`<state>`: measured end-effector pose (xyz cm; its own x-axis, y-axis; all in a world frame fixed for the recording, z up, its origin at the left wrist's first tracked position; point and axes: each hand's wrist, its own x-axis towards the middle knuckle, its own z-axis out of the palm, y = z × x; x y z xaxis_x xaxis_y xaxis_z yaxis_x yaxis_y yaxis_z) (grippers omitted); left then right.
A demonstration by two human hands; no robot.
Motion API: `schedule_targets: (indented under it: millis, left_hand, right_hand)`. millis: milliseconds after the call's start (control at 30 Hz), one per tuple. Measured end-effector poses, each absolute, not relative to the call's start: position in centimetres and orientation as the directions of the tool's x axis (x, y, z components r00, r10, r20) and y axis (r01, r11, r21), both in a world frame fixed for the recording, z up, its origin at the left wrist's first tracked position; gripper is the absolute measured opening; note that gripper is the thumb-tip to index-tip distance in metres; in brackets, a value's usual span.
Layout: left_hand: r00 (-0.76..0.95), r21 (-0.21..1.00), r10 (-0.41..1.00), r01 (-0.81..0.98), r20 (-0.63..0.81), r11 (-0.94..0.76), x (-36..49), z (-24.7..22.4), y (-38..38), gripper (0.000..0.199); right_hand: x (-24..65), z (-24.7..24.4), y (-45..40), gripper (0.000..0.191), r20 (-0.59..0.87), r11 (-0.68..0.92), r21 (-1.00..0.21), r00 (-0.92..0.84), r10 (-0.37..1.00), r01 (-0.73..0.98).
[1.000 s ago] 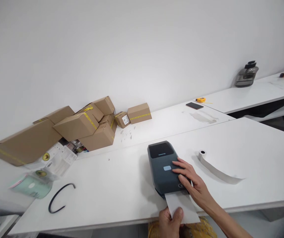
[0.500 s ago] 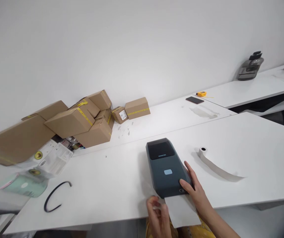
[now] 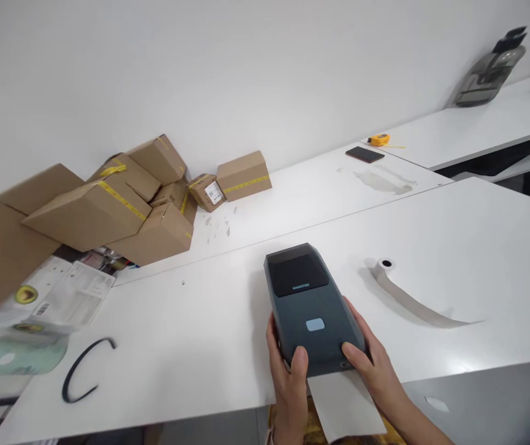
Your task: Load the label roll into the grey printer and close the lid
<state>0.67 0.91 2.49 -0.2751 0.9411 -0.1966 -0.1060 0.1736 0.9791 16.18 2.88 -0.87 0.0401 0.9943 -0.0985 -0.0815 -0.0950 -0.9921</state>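
A dark blue-grey label printer (image 3: 293,321) with a black screen and a pale blue button is near the front edge of the white table. My left hand (image 3: 288,383) grips its near left corner, thumb on top and fingers along the side. On the near right corner, my right hand (image 3: 371,358) holds it the same way. A strip of white paper (image 3: 346,405) hangs out of the printer's near end, between my hands. To the right lies a small paper roll (image 3: 385,266) with a long curled tail.
Cardboard boxes (image 3: 154,228) are piled at the back left. Left of the printer lies a black headband-like strip (image 3: 73,371); a mint-green pouch (image 3: 19,355) is beyond it. A phone (image 3: 364,154), a yellow tape measure (image 3: 378,140) and a grey bottle (image 3: 490,77) stand or lie farther back.
My left hand has moved up from beside the paper onto the printer's left side. My right hand stays on the printer. The view has shifted and tilted slightly.
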Motion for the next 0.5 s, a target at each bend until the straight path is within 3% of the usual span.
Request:
schedule_targets:
  millis: [333, 500]
  left_hand:
    - [-0.350, 0.986, 0.925, 0.025, -0.147, 0.166, 0.8, 1.0, 1.3, 0.092]
    - [-0.236, 0.981, 0.953, -0.015, -0.190, 0.192, -0.9, 1.6, 0.8, 0.095]
  right_hand:
    - [15.9, -0.6, 2.9, 0.076, -0.070, -0.066, -0.995, 0.048, 0.996, -0.077]
    - [17.4, -1.6, 3.2, 0.086, -0.077, -0.086, -0.989, -0.083, 0.994, -0.117]
